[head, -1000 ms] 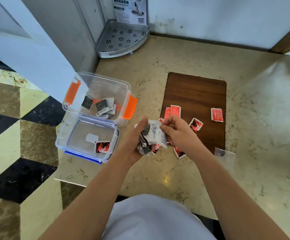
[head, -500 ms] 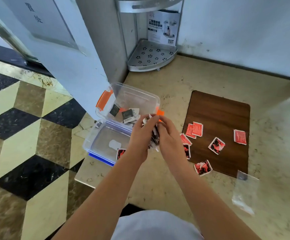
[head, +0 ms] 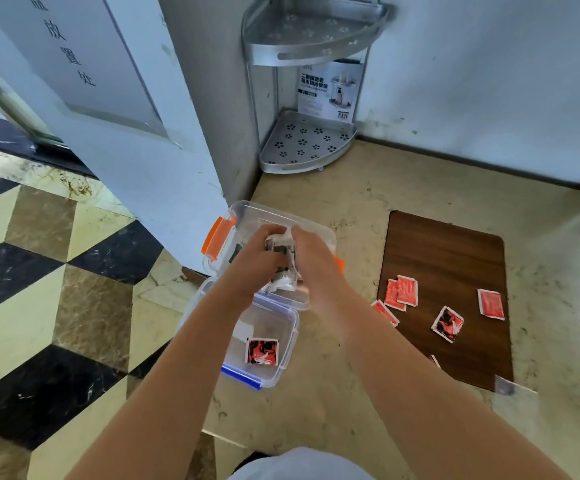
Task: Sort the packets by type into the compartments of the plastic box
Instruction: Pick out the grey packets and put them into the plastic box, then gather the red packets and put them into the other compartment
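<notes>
left hand [head: 257, 261]: curled round a bunch of grey-and-white packets [head: 283, 261], gripping it from the left side; held over the far compartment of the plastic box [head: 247, 216], likely so that one drop lands the whole type together.
right hand [head: 311, 252]: fingers bent onto the same bunch from the right, pinching its top; serves to steady or peel packets off, which of the two cannot be told.
plastic box: clear, orange latch [head: 216, 239] on its left wall, standing at the left edge of the desk [head: 351, 188], just beside the white door panel [head: 136, 150].
far compartment: deep tub, mostly hidden under both hands; dark packets glimpsed inside by the left wall.
near compartment [head: 290, 329]: shallow tray with a blue front clip, holding one red-and-black packet [head: 262, 351] near its front right corner; kept apart from the grey type, so sorting by kind looks underway.
wooden board [head: 455, 247]: on the right half of the desk, carrying the unsorted rest.
plain red packets [head: 401, 291]: a pair overlapping near the board's left edge, one more [head: 489, 304] toward its right edge, one half off the left edge.
red-and-black packet on board [head: 447, 323]: lying tilted, between the red ones.
clear bag [head: 510, 389]: at the board's near right corner.
open room: bare desk between box and board, wide enough for a hand to cross; tight on the box's left, where door and desk edge close in.
metal corner rack [head: 307, 143]: far corner of the desk, well apart from the work.
</notes>
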